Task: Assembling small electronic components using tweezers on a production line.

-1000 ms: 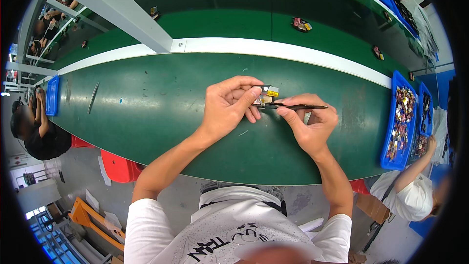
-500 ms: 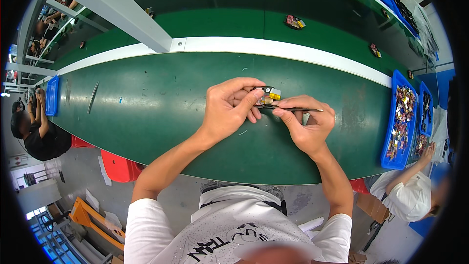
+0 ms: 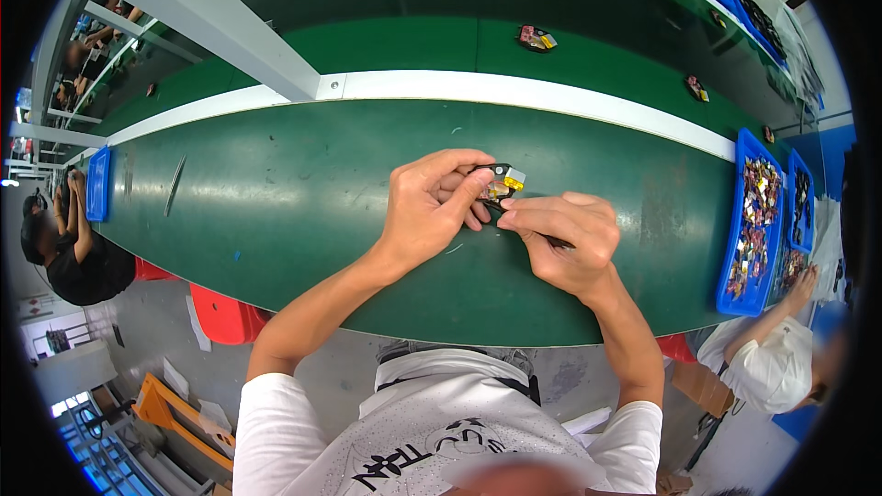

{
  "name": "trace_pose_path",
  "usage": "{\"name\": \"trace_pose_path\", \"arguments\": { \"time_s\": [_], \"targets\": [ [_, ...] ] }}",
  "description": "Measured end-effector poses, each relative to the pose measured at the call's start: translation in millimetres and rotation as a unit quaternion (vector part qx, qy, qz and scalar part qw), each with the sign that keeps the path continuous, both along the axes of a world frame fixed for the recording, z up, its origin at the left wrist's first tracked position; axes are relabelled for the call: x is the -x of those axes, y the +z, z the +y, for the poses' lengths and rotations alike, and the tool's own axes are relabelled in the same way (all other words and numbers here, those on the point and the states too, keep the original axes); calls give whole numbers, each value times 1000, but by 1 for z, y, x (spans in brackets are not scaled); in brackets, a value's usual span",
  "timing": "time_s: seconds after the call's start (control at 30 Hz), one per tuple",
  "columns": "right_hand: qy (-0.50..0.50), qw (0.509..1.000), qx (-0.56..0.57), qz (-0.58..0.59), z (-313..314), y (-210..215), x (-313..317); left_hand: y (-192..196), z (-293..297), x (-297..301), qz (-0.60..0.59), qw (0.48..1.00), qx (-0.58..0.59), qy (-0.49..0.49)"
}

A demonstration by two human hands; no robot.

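Note:
Just above the green table, my left hand (image 3: 424,207) is closed around a small black-cased electronic assembly (image 3: 502,172), with yellow and silver parts showing at its right end. My right hand (image 3: 571,237) pinches a slim dark tool (image 3: 559,242), whose rear end sticks out below the palm. The right fingertips meet the assembly's lower edge. Fingers hide the tool's working tip and much of the casing.
At right, a blue tray (image 3: 725,294) holds many small assemblies, beside another blue tray (image 3: 801,202) of black parts. A slim metal tool (image 3: 175,186) lies at left. Past the white rail (image 3: 514,87), assemblies (image 3: 536,38) rest on a green belt. Co-workers sit at both sides.
My right hand has turned and shifted slightly left, tilting the tool's rear end down. The assembly in my left hand has tilted a little. Pieces on the belt have moved left.

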State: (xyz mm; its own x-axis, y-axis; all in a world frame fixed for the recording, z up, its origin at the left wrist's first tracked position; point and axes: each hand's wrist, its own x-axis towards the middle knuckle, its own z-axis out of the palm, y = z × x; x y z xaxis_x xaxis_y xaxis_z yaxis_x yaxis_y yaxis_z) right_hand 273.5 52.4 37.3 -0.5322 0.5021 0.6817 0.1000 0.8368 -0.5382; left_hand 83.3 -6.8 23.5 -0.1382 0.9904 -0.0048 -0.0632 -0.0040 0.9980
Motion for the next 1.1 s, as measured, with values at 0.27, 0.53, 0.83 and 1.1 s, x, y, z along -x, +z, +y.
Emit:
{"name": "trace_pose_path", "arguments": {
  "time_s": [0.27,0.53,0.83,1.1],
  "targets": [
    [-46,996,70,44,0,0,4,4,1,2,-26,1000,2,3],
    [-40,998,23,34,1,-1,5,4,1,1,16,1000,-3,0],
    [-32,999,-13,9,0,-6,5,3,2,-1,37,999,-1,-4],
    [-26,999,-18,-2,2,-14,5,-2,7,-3,50,997,53,5]
  ]
}}
